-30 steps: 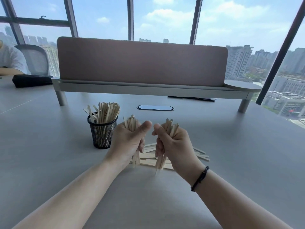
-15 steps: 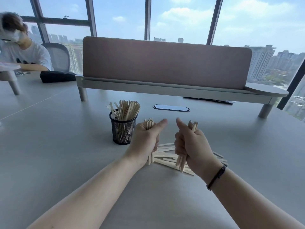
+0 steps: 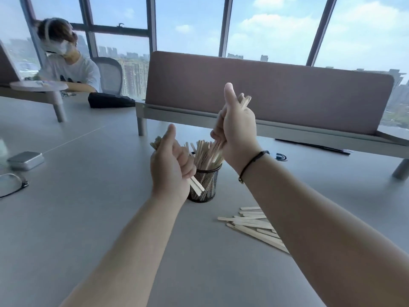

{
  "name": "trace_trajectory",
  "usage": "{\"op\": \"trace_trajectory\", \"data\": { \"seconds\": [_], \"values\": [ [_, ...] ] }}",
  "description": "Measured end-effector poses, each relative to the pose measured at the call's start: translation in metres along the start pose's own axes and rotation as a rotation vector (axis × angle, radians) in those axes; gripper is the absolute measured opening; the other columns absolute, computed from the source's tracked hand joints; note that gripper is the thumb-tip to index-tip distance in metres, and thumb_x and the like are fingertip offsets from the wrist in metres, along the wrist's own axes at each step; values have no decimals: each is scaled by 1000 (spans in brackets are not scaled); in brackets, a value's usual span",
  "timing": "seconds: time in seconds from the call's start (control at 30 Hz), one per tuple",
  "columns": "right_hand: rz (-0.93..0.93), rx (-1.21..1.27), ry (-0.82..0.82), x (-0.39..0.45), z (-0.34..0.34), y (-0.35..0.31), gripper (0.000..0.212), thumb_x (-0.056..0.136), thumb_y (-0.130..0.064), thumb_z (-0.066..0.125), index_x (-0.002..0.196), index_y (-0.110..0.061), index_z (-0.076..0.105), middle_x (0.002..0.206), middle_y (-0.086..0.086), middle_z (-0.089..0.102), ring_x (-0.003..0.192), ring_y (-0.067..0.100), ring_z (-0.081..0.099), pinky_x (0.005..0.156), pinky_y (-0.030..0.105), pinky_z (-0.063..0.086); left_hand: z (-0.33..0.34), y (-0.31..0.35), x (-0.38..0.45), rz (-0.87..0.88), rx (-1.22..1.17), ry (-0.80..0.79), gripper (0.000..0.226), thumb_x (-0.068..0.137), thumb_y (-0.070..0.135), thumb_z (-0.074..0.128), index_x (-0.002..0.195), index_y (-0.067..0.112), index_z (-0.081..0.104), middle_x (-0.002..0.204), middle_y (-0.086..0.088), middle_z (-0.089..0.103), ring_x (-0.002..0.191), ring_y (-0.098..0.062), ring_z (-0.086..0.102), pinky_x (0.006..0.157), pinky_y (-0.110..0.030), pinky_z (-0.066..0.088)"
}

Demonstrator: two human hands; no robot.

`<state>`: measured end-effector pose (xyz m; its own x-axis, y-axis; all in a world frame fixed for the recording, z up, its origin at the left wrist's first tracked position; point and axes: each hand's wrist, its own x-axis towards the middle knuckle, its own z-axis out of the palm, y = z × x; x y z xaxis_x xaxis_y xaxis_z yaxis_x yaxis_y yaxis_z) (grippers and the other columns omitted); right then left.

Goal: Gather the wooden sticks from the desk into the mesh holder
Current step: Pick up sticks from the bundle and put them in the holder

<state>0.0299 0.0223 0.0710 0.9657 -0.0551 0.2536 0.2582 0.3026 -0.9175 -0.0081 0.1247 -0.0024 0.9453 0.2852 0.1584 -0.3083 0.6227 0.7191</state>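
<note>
Two fists, each closed around its own bundle of wooden sticks. Left hand (image 3: 171, 167) sits low, just left of the mesh holder (image 3: 204, 183), thumb up; its bundle (image 3: 195, 186) pokes out above and below the fist, lower ends crossing in front of the holder's wall. Right hand (image 3: 238, 129) is raised higher, above and slightly right of the holder, thumb up, black cord on the wrist. Its sticks (image 3: 244, 101) slant down toward the holder's mouth; whether their lower tips touch the sticks already inside is hard to tell. Holder stands upright on the grey desk (image 3: 88, 218), already crowded with sticks (image 3: 204, 152) fanning above the rim. Loose pile of sticks (image 3: 252, 224) lies flat on the desk to the right of the holder, partly hidden under the right forearm.
</note>
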Motion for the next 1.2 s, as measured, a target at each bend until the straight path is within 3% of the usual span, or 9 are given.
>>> {"op": "trace_trajectory", "data": {
  "seconds": [0.2,0.33,0.43,0.57,0.63,0.8,0.97,1.07,1.2],
  "values": [
    [-155,-292,37,24,10,40,40,92,-32,66,67,-10,43,57,15,45,41,15,53,49,26,45,-3,0,2,22,1,74,61,94,51,55,64,21,12,56,-1,6,46,-18,5,49,-31,6],
    [-205,-410,23,26,3,41,26,92,-26,67,74,-11,56,57,3,62,53,13,64,52,26,50,-2,1,2,21,8,62,62,95,57,51,62,22,13,56,0,6,47,-19,5,48,-31,7],
    [-280,-685,-63,26,-3,38,21,92,-33,63,79,-17,63,74,-6,72,62,9,63,62,30,51,-2,2,1,21,-6,45,62,94,64,44,62,20,12,55,-1,6,47,-18,4,47,-31,6],
    [-467,-1277,-246,11,-32,40,32,98,-46,47,122,-29,58,115,-8,66,111,17,56,95,37,42,-4,4,2,16,-57,16,61,94,65,34,64,18,12,53,0,7,46,-17,2,46,-30,3],
    [-519,-1305,-219,-4,-58,43,42,99,-51,41,134,-30,49,125,-3,60,121,20,50,101,39,36,-4,6,3,23,-87,-3,56,95,58,32,63,18,12,51,0,8,45,-15,2,45,-27,3],
    [-361,-1255,-50,-44,-148,53,53,95,-65,34,131,-29,50,128,-4,58,123,20,50,101,39,37,8,19,8,88,-96,-50,49,94,50,30,61,18,13,50,1,9,45,-16,1,47,-30,2],
    [-103,-1433,-151,-76,-218,70,59,83,-82,29,121,-44,54,130,-13,56,122,18,54,100,37,40,40,32,22,137,-45,-39,63,93,68,25,57,17,17,51,-2,9,44,-18,5,47,-32,2],
    [-145,-1351,-80,-76,-218,67,54,81,-84,32,108,-46,58,119,-21,60,112,16,59,93,36,46,52,25,33,122,64,21,60,94,63,30,55,18,22,51,-2,14,43,-19,11,48,-32,5],
    [-223,-1372,-152,-80,-204,67,48,82,-81,36,101,-45,61,114,-26,58,98,14,58,85,31,40,56,6,46,112,229,93,52,95,46,39,52,18,28,48,0,20,42,-18,19,45,-25,13]
  ]
}}
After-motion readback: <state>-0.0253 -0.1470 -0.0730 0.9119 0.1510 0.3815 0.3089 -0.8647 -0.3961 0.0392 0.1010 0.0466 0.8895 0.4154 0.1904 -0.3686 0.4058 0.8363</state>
